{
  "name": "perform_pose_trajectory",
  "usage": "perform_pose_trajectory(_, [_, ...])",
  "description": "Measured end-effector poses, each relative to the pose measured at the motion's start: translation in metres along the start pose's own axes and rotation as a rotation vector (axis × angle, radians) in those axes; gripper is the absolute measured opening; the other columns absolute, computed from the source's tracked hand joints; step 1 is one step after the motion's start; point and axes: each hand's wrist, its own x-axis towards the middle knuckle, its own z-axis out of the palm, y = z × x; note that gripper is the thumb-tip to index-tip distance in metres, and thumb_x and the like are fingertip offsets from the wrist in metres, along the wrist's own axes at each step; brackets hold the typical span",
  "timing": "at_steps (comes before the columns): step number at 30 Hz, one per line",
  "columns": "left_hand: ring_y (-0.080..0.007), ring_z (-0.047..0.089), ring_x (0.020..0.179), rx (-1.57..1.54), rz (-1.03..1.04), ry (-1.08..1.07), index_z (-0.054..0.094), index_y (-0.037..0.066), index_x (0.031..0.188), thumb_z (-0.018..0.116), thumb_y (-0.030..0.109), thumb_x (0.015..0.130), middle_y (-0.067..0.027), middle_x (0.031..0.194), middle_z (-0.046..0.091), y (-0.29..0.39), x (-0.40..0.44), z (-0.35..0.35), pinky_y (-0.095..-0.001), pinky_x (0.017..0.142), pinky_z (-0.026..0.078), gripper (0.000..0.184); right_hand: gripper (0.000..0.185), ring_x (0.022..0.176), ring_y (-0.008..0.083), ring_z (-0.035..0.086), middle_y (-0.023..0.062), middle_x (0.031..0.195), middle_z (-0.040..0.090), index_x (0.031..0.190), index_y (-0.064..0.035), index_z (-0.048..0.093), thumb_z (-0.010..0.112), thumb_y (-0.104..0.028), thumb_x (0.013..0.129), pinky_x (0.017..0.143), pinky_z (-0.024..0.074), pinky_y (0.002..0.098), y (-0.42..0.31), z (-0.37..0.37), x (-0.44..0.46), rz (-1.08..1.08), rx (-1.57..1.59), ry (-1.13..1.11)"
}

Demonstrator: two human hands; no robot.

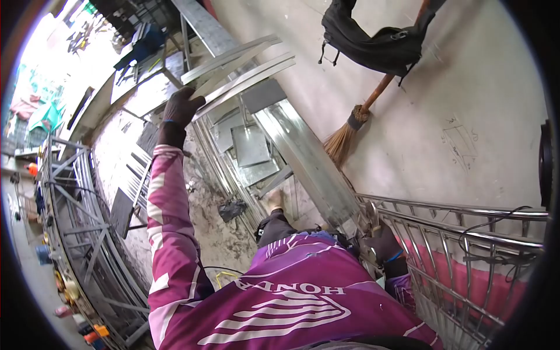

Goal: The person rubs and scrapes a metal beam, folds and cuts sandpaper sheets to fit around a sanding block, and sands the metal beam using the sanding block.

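My left hand (181, 109), in a dark glove, is stretched out at the upper left. Its fingers are closed on the near end of a long, pale metal strip (245, 83). Beside it runs a similar strip (230, 58), and both slant up to the right above a stack of metal pieces. Low on the right, my right hand (383, 246) is also in a dark glove, beside the chrome railing. Its fingers are mostly hidden, so what they hold cannot be made out.
A long shiny metal channel (306, 154) lies by the wall, near flat metal sheets (251, 146). A broom (350, 128) leans there under a black bag (373, 44). Chrome railing (466, 233) stands right; a grey metal truss (76, 204) stands left. A bare foot (274, 200) is on the floor.
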Motion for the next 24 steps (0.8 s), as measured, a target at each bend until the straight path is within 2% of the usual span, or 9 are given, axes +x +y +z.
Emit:
perform_pose_trajectory(1, [-0.0276, 0.073, 0.102, -0.067, 0.006, -0.037, 0.073, -0.001, 0.117, 0.078, 0.031, 0.081, -0.0175, 0.108, 0.077, -0.008, 0.017, 0.004, -0.0380, 0.091, 0.054, 0.048, 0.032, 0.077, 0.0185, 0.064, 0.0055, 0.090, 0.067, 0.106, -0.0066, 0.067, 0.078, -0.011, 0.076, 0.071, 0.0536, 0.0347, -0.005, 0.008, -0.004, -0.037, 0.046, 0.103])
perform_pose_trajectory(5, [-0.0236, 0.070, 0.101, -0.121, 0.035, -0.246, 0.072, -0.003, 0.120, 0.078, 0.031, 0.082, -0.0151, 0.109, 0.076, -0.029, 0.062, 0.006, -0.0359, 0.093, 0.053, 0.051, 0.034, 0.077, 0.0201, 0.065, 0.0076, 0.091, 0.068, 0.107, -0.0067, 0.069, 0.072, -0.009, 0.073, 0.073, 0.0545, 0.0377, -0.011, 0.022, -0.007, -0.059, -0.123, 0.169])
perform_pose_trajectory(9, [-0.0283, 0.072, 0.105, -0.013, 0.109, -0.197, 0.072, -0.001, 0.120, 0.076, 0.035, 0.083, -0.0191, 0.111, 0.076, -0.047, 0.081, 0.013, -0.0393, 0.094, 0.054, 0.052, 0.034, 0.079, 0.0220, 0.065, 0.0082, 0.091, 0.068, 0.105, -0.0044, 0.069, 0.072, -0.008, 0.071, 0.076, 0.0541, 0.0386, -0.003, 0.040, -0.007, -0.035, -0.105, 0.266])
perform_pose_trajectory(10, [-0.0359, 0.073, 0.103, 0.081, 0.147, -0.170, 0.074, 0.002, 0.114, 0.073, 0.043, 0.084, -0.0227, 0.107, 0.075, -0.043, 0.080, 0.013, -0.0439, 0.092, 0.055, 0.050, 0.039, 0.084, 0.0226, 0.065, 0.0091, 0.094, 0.068, 0.108, -0.0030, 0.067, 0.073, -0.009, 0.071, 0.078, 0.0535, 0.0386, 0.002, 0.044, -0.006, -0.015, -0.037, 0.282])
perform_pose_trajectory(12, [-0.0391, 0.072, 0.101, 0.199, 0.109, -0.188, 0.075, 0.003, 0.110, 0.071, 0.047, 0.085, -0.0236, 0.104, 0.074, -0.032, 0.076, 0.013, -0.0463, 0.090, 0.055, 0.050, 0.044, 0.088, 0.0231, 0.065, 0.0100, 0.098, 0.067, 0.112, -0.0015, 0.065, 0.073, -0.010, 0.070, 0.079, 0.0529, 0.0386, -0.002, 0.048, -0.007, 0.007, 0.031, 0.299])
perform_pose_trajectory(14, [-0.0446, 0.070, 0.095, 0.335, 0.080, -0.205, 0.076, 0.007, 0.099, 0.066, 0.057, 0.087, -0.0249, 0.096, 0.073, -0.032, 0.072, 0.015, -0.0517, 0.086, 0.054, 0.053, 0.052, 0.092, 0.0233, 0.062, 0.0112, 0.101, 0.063, 0.117, 0.0029, 0.058, 0.076, -0.013, 0.071, 0.080, 0.0517, 0.0388, -0.031, 0.052, -0.014, 0.154, 0.037, 0.200])
perform_pose_trajectory(18, [-0.0432, 0.071, 0.095, 0.337, 0.039, -0.223, 0.077, 0.007, 0.098, 0.065, 0.057, 0.088, -0.0242, 0.097, 0.073, -0.031, 0.069, 0.018, -0.0518, 0.086, 0.054, 0.053, 0.056, 0.090, 0.0242, 0.058, 0.0120, 0.100, 0.058, 0.117, 0.0053, 0.051, 0.078, -0.017, 0.072, 0.079, 0.0511, 0.0398, 0.025, 0.053, -0.014, 0.248, -0.233, 0.255])
perform_pose_trajectory(20, [-0.0420, 0.071, 0.096, 0.322, 0.040, -0.199, 0.077, 0.008, 0.099, 0.065, 0.058, 0.087, -0.0224, 0.098, 0.074, -0.034, 0.071, 0.017, -0.0516, 0.086, 0.055, 0.052, 0.054, 0.086, 0.0243, 0.056, 0.0113, 0.096, 0.056, 0.110, 0.0066, 0.051, 0.080, -0.018, 0.072, 0.078, 0.0508, 0.0405, 0.037, 0.057, -0.013, 0.202, -0.021, 0.333])
perform_pose_trajectory(24, [-0.0408, 0.072, 0.097, 0.356, 0.022, -0.196, 0.077, 0.009, 0.100, 0.064, 0.058, 0.088, -0.0227, 0.099, 0.075, -0.024, 0.068, 0.012, -0.0510, 0.087, 0.055, 0.053, 0.056, 0.086, 0.0246, 0.057, 0.0117, 0.096, 0.057, 0.111, 0.0076, 0.051, 0.080, -0.019, 0.072, 0.077, 0.0508, 0.0402, 0.041, 0.060, -0.010, 0.159, 0.049, 0.371])
